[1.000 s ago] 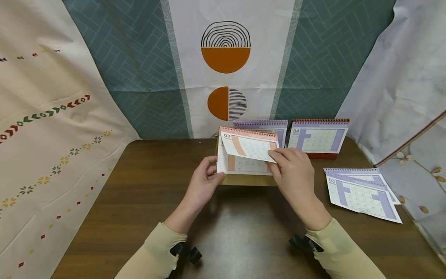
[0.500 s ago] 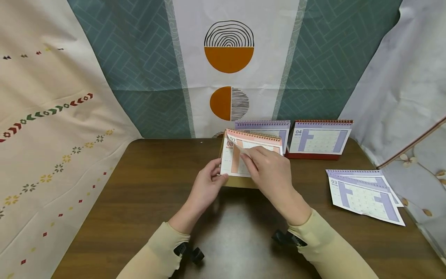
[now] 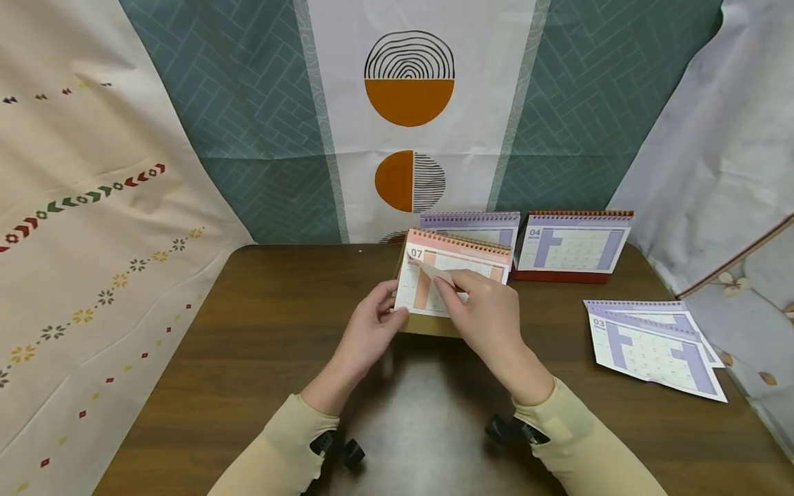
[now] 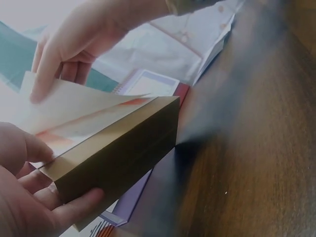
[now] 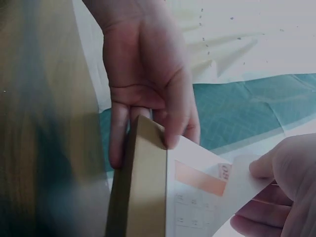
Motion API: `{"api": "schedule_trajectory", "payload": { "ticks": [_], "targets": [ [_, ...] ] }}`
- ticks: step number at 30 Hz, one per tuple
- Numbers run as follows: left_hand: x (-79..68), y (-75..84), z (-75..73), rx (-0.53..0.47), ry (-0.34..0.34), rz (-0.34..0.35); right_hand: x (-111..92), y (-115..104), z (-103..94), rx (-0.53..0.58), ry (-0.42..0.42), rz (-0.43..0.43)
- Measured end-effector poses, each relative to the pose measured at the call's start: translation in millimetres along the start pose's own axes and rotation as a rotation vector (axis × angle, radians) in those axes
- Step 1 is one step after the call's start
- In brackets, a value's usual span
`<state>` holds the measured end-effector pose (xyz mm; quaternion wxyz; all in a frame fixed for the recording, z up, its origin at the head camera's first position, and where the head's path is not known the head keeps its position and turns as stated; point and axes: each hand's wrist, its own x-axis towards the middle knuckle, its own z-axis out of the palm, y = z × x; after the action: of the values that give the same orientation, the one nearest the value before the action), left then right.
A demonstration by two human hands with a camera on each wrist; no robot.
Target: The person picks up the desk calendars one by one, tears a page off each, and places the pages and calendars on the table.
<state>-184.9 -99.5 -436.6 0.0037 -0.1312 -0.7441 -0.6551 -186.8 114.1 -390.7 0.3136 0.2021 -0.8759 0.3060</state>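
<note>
A desk calendar with pink-banded pages and a gold coil (image 3: 406,289) stands tilted in the middle, on a gold base (image 4: 118,143). My left hand (image 3: 369,327) grips its lower left corner, thumb on the front and fingers behind the base. With thumb and fingers my right hand (image 3: 486,310) pinches a calendar sheet (image 3: 436,272), bent up off the pages near the left side. The number 07 shows at the top left in the head view. In the right wrist view, a page marked 08 (image 5: 197,180) lies beneath the pinched sheet.
Behind stands a purple calendar (image 3: 469,218), partly hidden. Right of it is another purple calendar marked 04 (image 3: 573,248) on a red base. Loose purple calendar sheets (image 3: 651,351), the top one marked 03, lie on the table's right. Patterned cloths (image 3: 267,138) hang around the brown table (image 3: 248,358).
My right hand has moved left from the lifted sheet's lower right corner to near the calendar's left side, bending the sheet. The left hand keeps its grip at the corner.
</note>
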Motion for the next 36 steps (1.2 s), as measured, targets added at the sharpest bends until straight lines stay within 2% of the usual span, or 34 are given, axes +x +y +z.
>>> {"api": "schedule_trajectory", "payload": {
  "ticks": [6,12,19,25,31,36],
  "targets": [
    [-0.9,2.5,1.7,0.042,0.034,-0.012,-0.6,0.1,-1.1,0.014,0.001,0.013],
    [-0.7,3.5,2.0,0.042,0.048,-0.017,7.9,4.7,-13.3,0.025,-0.001,0.107],
    [-0.3,2.4,2.9,0.040,0.048,-0.016,24.3,19.3,-35.5,0.022,-0.034,0.154],
    [0.0,-0.2,4.0,0.049,0.052,0.001,44.2,33.1,-54.4,0.067,-0.117,0.206],
    [-1.8,0.0,4.8,0.045,0.055,-0.006,66.6,34.4,-67.9,0.115,-0.161,0.218],
    [-1.4,-1.0,4.6,0.043,0.061,-0.020,79.8,30.3,-71.8,0.128,-0.136,0.196]
  ]
}}
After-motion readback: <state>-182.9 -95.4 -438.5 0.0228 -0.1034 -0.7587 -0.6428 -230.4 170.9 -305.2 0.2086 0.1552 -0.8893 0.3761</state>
